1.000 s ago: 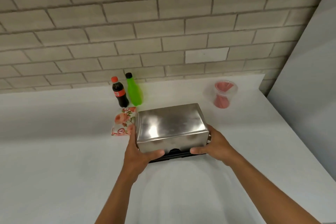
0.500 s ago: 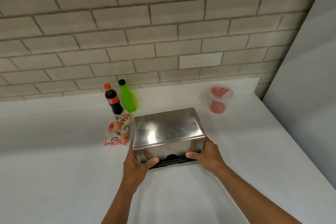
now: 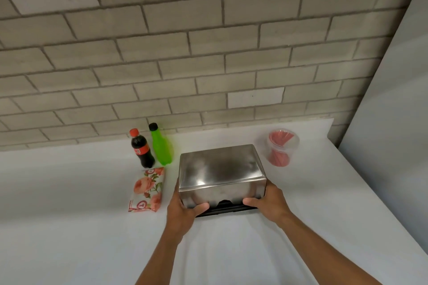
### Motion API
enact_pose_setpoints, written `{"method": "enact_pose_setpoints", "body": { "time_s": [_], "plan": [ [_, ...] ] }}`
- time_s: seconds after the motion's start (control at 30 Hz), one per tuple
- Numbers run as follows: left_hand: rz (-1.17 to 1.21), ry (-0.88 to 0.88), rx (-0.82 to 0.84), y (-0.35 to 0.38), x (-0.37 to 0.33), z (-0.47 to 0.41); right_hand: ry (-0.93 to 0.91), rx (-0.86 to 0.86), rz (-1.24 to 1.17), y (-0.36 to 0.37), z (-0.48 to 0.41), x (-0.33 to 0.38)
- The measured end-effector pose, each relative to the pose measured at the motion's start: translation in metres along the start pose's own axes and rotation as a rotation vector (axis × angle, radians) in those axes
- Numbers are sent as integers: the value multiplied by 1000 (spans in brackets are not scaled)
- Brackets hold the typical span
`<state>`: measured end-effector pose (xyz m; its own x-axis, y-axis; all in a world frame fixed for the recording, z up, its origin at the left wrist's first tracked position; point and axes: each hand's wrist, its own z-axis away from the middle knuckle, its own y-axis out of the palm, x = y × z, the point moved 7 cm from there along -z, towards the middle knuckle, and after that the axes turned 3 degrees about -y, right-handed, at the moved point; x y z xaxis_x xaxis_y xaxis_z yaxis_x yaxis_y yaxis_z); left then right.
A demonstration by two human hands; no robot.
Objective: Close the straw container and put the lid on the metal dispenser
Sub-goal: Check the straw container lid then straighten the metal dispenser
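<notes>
Gripping the steel lid [image 3: 221, 172] of the metal dispenser at both front corners: left hand [image 3: 183, 211] wrapped round the seven o'clock corner, right hand [image 3: 268, 203] round the five o'clock corner, thumbs across the front face, likely to keep the cover level while seated on the black base [image 3: 228, 209], a strip of which shows below. Clamped on the lid, both hands. Standing well apart at two o'clock, the clear straw container [image 3: 280, 149] with red straws; lid apparently on, hard to tell. Parked at ten o'clock, out of the way: cola bottle [image 3: 141, 148], green bottle [image 3: 160, 144], floral napkin pack [image 3: 147, 190].
</notes>
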<state>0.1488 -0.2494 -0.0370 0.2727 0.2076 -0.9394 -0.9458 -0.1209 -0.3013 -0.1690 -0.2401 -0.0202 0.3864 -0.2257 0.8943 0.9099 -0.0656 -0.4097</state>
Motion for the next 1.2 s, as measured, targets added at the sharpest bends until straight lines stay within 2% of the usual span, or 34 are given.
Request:
{"method": "enact_pose_setpoints", "body": {
  "time_s": [0.3, 0.6, 1.2],
  "plan": [
    [-84, -12, 2, 18, -15, -44, -4, 6, 80, -9, -53, 10],
    [-130, -23, 2, 26, -33, -72, -6, -10, 55, -11, -86, 17],
    [-93, 31, 101, 35, -54, -107, -40, -53, 53, -14, -119, 20]
  ]
}}
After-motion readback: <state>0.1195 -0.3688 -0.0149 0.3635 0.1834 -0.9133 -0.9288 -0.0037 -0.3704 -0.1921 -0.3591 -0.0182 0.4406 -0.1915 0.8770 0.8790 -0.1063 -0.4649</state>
